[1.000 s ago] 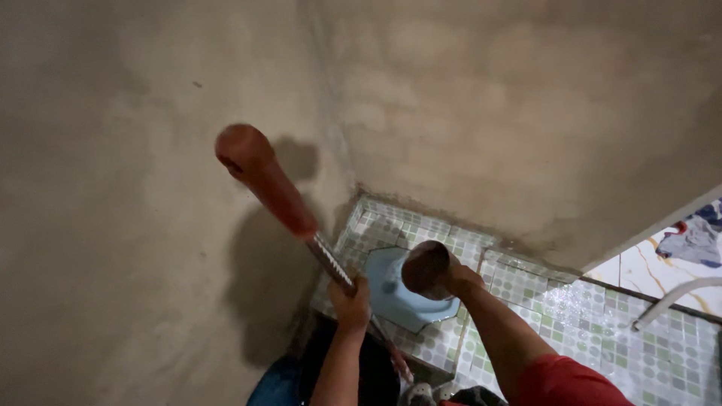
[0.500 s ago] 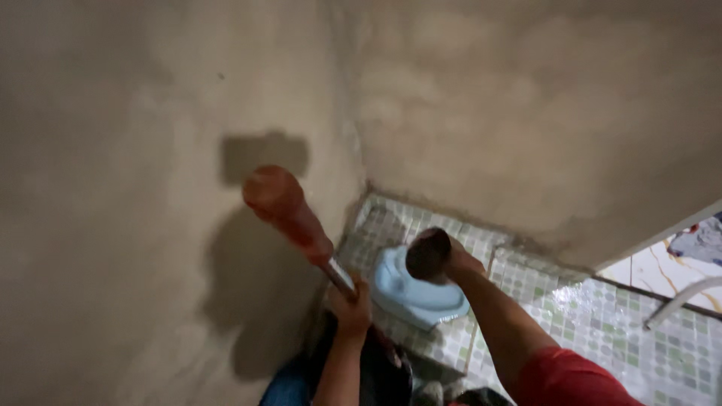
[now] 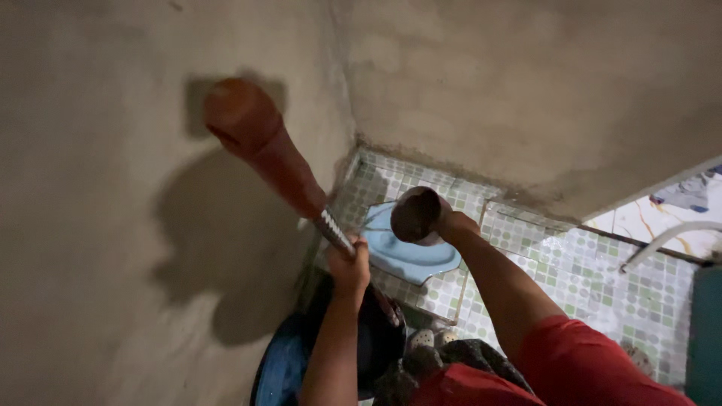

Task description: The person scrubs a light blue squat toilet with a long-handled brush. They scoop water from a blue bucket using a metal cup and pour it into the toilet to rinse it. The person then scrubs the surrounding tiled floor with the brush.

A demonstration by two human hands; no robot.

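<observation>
Bare plaster corner over green-tiled floor (image 3: 602,293), left hand (image 3: 348,265) gripping red-handled rod (image 3: 282,169), right hand (image 3: 444,224) clutching dark round object (image 3: 414,214)

1. Two bare grey plaster walls (image 3: 526,90) meet in a corner, dimly lit and uneven.
2. The floor (image 3: 602,286) is laid with small green and white mosaic tiles, wet and shiny in places.
3. A pale blue squat toilet (image 3: 414,259) sits in the floor near the corner.
4. A white pipe (image 3: 665,240) crosses at the right.

A home bathroom: blue squat toilet (image 3: 410,254), mosaic floor tiles (image 3: 594,293), bare plaster walls (image 3: 526,98).
</observation>
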